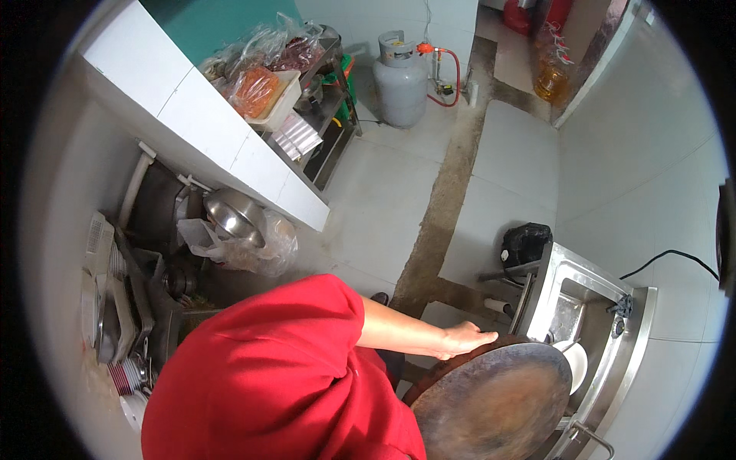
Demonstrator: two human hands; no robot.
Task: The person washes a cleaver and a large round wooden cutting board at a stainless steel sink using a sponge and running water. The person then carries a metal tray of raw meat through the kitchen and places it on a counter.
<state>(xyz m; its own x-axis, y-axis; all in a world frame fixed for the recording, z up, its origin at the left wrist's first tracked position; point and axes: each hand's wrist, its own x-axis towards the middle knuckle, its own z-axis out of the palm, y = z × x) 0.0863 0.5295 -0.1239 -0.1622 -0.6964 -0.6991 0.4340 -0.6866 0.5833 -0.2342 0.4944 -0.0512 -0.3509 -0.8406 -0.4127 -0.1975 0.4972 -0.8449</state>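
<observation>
A large round board, apparently a thick wooden chopping block, stands tilted against the front of a stainless steel sink. Its face is dark and stained, with a brown patch across the middle. My left hand grips the top of its rim, with the arm stretched out from a red sleeve. Behind the board, a white bowl sits partly hidden in the sink basin. My right hand is out of view.
A grey gas cylinder with a red hose stands by the far wall. A metal shelf holds bagged food. Bowls, trays and a plastic bag crowd the left side. A rough channel crosses the tiled floor.
</observation>
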